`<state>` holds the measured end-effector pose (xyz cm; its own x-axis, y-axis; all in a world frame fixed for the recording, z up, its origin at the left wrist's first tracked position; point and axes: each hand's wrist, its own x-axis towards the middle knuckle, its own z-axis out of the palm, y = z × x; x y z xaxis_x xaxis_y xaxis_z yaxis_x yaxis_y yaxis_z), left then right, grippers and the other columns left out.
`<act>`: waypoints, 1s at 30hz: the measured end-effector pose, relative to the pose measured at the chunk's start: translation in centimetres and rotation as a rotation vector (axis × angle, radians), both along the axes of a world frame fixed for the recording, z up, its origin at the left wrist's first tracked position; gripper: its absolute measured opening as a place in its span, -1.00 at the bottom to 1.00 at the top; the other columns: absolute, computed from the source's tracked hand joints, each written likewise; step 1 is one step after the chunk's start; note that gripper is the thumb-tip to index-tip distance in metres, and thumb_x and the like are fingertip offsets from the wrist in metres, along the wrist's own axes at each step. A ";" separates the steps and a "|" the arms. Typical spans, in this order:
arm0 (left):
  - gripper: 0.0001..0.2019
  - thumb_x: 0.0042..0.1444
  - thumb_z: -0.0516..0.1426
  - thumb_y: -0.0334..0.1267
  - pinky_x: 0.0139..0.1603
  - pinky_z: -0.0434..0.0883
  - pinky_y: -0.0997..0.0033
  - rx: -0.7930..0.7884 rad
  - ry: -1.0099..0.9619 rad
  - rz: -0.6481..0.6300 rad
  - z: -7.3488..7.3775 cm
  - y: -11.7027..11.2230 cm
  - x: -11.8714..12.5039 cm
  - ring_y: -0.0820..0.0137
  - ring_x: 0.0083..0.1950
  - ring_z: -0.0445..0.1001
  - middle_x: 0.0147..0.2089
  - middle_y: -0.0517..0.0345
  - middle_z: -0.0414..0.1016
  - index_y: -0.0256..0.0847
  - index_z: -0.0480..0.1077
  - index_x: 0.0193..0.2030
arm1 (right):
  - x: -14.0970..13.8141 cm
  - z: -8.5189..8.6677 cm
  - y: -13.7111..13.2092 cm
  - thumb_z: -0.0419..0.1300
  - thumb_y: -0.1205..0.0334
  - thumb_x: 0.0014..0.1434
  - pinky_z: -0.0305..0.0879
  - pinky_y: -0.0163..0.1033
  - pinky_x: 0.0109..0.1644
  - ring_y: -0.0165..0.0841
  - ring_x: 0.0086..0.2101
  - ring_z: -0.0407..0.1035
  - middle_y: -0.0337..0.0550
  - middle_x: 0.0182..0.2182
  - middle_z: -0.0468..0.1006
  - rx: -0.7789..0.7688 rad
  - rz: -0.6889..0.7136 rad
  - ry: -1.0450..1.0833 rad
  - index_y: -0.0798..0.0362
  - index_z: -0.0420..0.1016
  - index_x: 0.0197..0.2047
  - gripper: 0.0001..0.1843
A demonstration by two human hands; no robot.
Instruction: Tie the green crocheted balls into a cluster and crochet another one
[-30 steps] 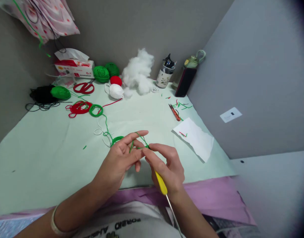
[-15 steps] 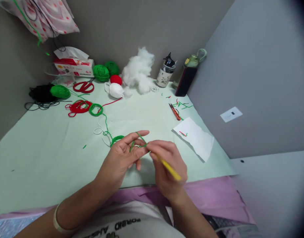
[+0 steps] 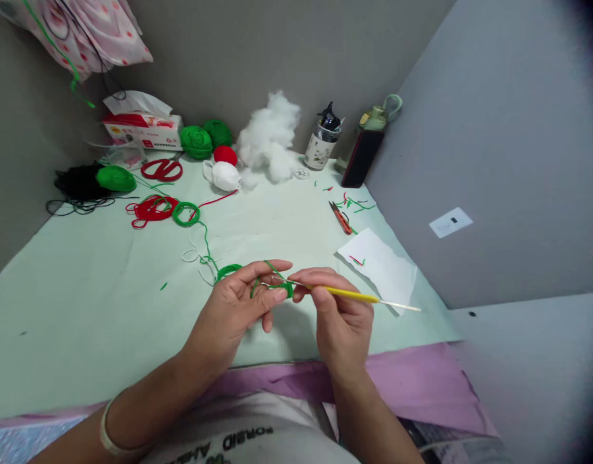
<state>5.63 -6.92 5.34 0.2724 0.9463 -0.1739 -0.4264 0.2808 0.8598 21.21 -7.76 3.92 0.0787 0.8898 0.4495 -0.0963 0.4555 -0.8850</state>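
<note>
In the head view, my left hand [image 3: 238, 303] pinches a small green crochet piece [image 3: 287, 289] between thumb and fingers, and a strand of green yarn [image 3: 273, 267] runs over its raised index finger. My right hand [image 3: 343, 316] grips a crochet hook [image 3: 352, 294] by its yellow handle. The hook's thin metal tip points left and lies at the strand, just above the green piece. Its other metal end sticks out to the right over the paper. Behind my left hand lies a coil of green yarn [image 3: 227, 270], partly hidden by the fingers.
Loops of red yarn [image 3: 154, 209] and a green yarn ring [image 3: 185, 213] lie left. Red scissors [image 3: 162, 169], yarn balls [image 3: 196, 142], white stuffing [image 3: 272, 138], a pen cup [image 3: 321, 147] and a bottle [image 3: 367, 148] line the back. Thread snips [image 3: 341, 218] and white paper [image 3: 381, 270] lie right.
My right hand has turned and shifted slightly right. The hook has swung from slanting toward me to nearly level, and more of the green piece shows at my left fingertips.
</note>
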 end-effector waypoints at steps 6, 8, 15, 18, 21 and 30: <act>-0.77 0.13 0.38 -0.22 -0.50 0.27 0.62 -0.001 0.075 -0.007 -0.1 0.0 -0.6 0.68 -0.54 0.33 -0.28 0.28 0.51 -0.02 0.66 -0.05 | 0.6 -0.2 -0.3 0.11 0.20 0.49 0.54 -0.25 -0.20 -0.42 -0.34 0.58 -0.18 -0.20 0.71 -0.118 0.107 0.153 -0.03 0.63 -0.09 -0.76; -0.77 0.13 0.38 -0.21 -0.47 0.27 0.61 0.011 0.116 0.004 -0.2 0.1 -0.7 0.67 -0.54 0.32 -0.37 0.31 0.47 -0.03 0.66 -0.04 | 0.6 -0.2 -0.5 0.09 0.24 0.49 0.55 -0.24 -0.20 -0.41 -0.33 0.59 -0.17 -0.19 0.70 -0.072 0.065 0.078 -0.03 0.62 -0.08 -0.75; -0.70 0.08 0.38 -0.28 -0.48 0.35 0.61 0.096 0.298 0.131 0.0 -0.3 -0.2 0.64 -0.55 0.28 -0.39 0.33 0.40 -0.08 0.64 -0.01 | 0.5 -0.2 -1.2 0.07 0.42 0.43 0.57 -0.15 -0.09 -0.28 -0.10 0.58 -0.01 -0.10 0.67 0.391 -0.116 -0.489 0.03 0.49 0.13 -0.70; -0.64 0.04 0.39 -0.31 -0.50 0.36 0.63 0.087 0.268 0.167 0.1 -0.3 0.1 0.64 -0.53 0.28 -0.34 0.32 0.42 -0.09 0.63 0.01 | 0.5 -0.3 -1.3 0.11 0.43 0.41 0.59 -0.16 -0.08 -0.26 -0.07 0.57 0.06 -0.06 0.65 0.504 -0.195 -0.727 0.05 0.47 0.18 -0.67; -0.61 0.05 0.41 -0.27 -0.52 0.35 0.64 -0.010 0.068 0.062 0.2 -0.1 0.0 0.64 -0.54 0.26 -0.38 0.33 0.40 -0.10 0.62 0.06 | 0.4 -0.2 -1.6 0.20 0.45 0.35 0.59 -0.18 -0.03 -0.26 -0.02 0.58 -0.02 -0.02 0.64 0.524 -0.275 -0.849 -0.05 0.51 0.19 -0.60; -0.70 0.09 0.41 -0.30 -0.59 0.23 0.70 -0.134 -0.125 -0.038 0.6 0.2 -0.6 0.76 -0.62 0.08 -0.41 0.37 0.34 -0.14 0.64 -0.01 | 0.1 0.0 -0.5 0.12 0.31 0.45 0.50 -0.19 -0.33 -0.36 -0.39 0.50 -0.16 -0.31 0.60 0.097 -0.094 -0.051 -0.05 0.63 -0.08 -0.77</act>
<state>5.03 -6.70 5.98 0.3354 0.9053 -0.2606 -0.5145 0.4078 0.7543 21.33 -8.27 3.95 0.1340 0.8317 0.5388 -0.0053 0.5443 -0.8389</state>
